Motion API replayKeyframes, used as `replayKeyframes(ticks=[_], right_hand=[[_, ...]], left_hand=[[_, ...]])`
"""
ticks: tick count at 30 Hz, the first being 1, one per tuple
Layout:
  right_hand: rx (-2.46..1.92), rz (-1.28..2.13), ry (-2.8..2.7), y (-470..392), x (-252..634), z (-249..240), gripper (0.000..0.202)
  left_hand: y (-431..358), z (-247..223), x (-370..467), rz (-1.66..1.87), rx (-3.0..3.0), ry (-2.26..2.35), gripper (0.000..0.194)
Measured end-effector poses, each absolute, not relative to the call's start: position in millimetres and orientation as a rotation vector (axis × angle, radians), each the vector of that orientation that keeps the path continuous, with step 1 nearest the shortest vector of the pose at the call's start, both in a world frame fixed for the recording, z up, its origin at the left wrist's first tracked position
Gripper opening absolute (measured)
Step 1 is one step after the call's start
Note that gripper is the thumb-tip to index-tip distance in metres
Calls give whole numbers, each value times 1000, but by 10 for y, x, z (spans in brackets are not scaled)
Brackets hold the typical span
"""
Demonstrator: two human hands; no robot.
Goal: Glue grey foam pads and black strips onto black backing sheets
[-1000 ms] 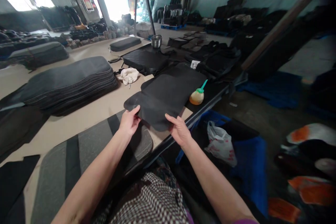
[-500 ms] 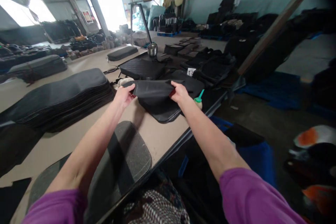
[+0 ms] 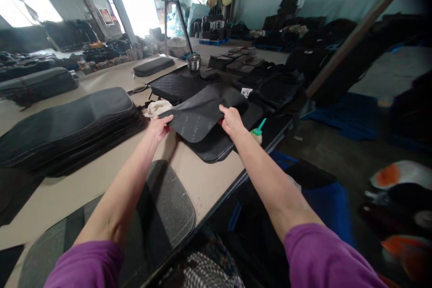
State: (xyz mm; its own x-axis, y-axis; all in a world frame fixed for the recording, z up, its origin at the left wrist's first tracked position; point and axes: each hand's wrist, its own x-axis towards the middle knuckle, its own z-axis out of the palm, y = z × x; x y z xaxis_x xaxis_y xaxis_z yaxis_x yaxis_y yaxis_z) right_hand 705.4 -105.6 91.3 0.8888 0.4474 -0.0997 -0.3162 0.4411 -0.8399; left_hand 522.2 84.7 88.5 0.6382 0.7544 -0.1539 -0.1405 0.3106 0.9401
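Note:
Between my two hands a thin black sheet (image 3: 199,119) with rounded corners is held up, its face with faint pale lettering showing. My left hand (image 3: 161,128) pinches its left edge, and my right hand (image 3: 231,120) grips the right edge with the thumb on top. Just under the sheet lies a stack of similar black sheets (image 3: 212,155). Nearer to me on the table rests a larger dark grey rounded panel (image 3: 172,202), partly under my left arm. A small bottle with a green nozzle (image 3: 257,132) stands right of my right hand.
A tall pile of black panels (image 3: 77,112) lies to the left on the beige table (image 3: 216,184). A white cloth (image 3: 158,108) sits beyond my left hand. Farther back are a metal bowl (image 3: 194,62) and a smaller dark stack (image 3: 153,66). A slanted pole (image 3: 357,31) rises at the right.
The held sheet has been turned so that its lettered face now shows, and its near edge is lifted off the stack. Both hands keep their grip; the view has shifted slightly.

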Motion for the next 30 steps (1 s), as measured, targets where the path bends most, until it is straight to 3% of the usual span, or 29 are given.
replayKeyframes(ticks=[5,9,12,15,19,30], right_hand=[[-1108,534,-104,-1233,6848,495,25],[-1198,536,-149,-1513,6728,388,27],[-1277,488,-180,-1793,6578,302,30],[-1414,362,-269,-2067,6393,219,45],[-1600,198,-496,-2368,6172,198,56],[-1653,265,-569,-2659,6067,250,38]], left_hand=[[791,414,5018,451,1374,875,35],[900,417,4772,273,1585,1011,36],[872,536,4655,320,2098,1109,30],[625,634,4708,329,2760,746,29],[222,629,4941,167,2912,159,41],[39,557,5217,75,2964,293,11]])
